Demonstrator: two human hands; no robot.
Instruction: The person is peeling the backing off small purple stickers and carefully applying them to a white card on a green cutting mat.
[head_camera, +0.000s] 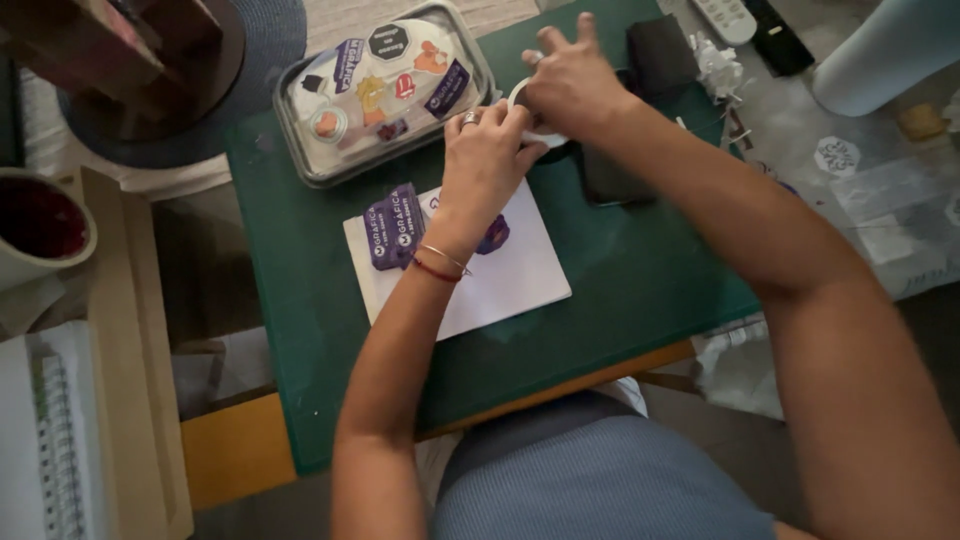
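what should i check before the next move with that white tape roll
1. Both hands on the roll: left hand and right hand both touch the white tape roll - ok.
2. Loose end of the tape found: hidden by the fingers - cannot tell.
3. White sheet lies flat on the green mat - ok.
4. Purple stickers rest on the sheet, partly under the left wrist - ok.
5. Sticker tray sits apart from the hands, on the mat's far left part - ok.
6. Dark phone lies right under the right forearm, close to the work - not ok.
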